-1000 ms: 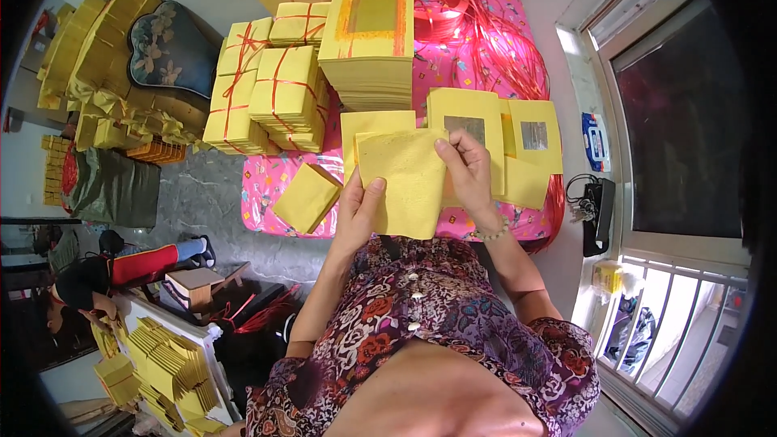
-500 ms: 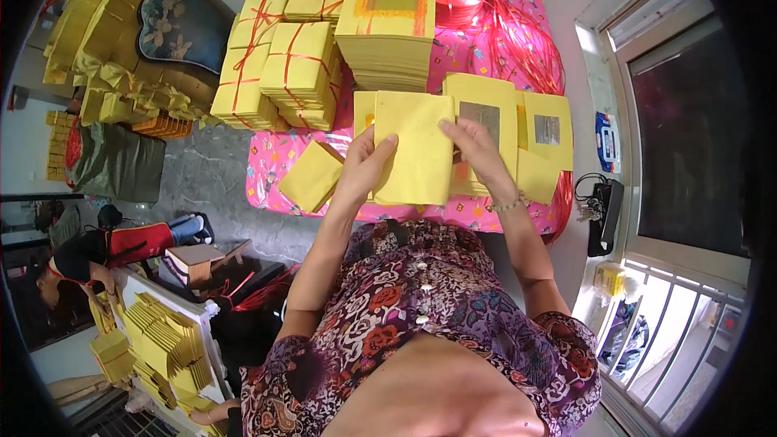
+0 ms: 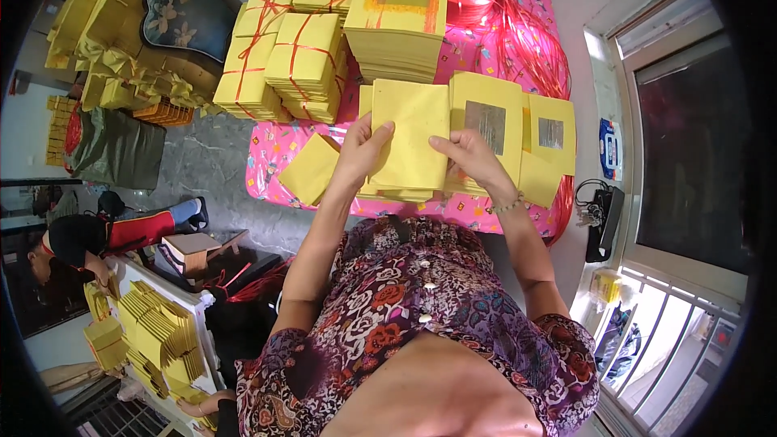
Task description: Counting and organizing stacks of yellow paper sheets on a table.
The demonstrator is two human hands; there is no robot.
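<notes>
A bundle of plain yellow paper (image 3: 413, 133) lies between my hands, over a low pile of similar sheets at the near edge of the pink-covered table. My left hand (image 3: 363, 154) grips its left side, the thumb on top. At its right edge my right hand (image 3: 479, 162) pinches the paper, thumb on top and fingers curled. Just right of that hand is a stack of yellow paper with a silver square (image 3: 485, 125). A loose yellow packet (image 3: 309, 170) lies left of my left hand, set at an angle.
Yellow bundles tied with red ribbon (image 3: 303, 57) and a tall yellow stack (image 3: 396, 48) stand behind. Red ribbon (image 3: 518, 24) sprawls over the pink cover (image 3: 263, 174). A window (image 3: 688, 146) is at right. At lower left, another person (image 3: 77, 247) bends by a table with yellow bundles (image 3: 162, 328).
My right hand has slid a little nearer along the paper's right edge. The paper's curled lower right side now lies flatter. The view has shifted slightly.
</notes>
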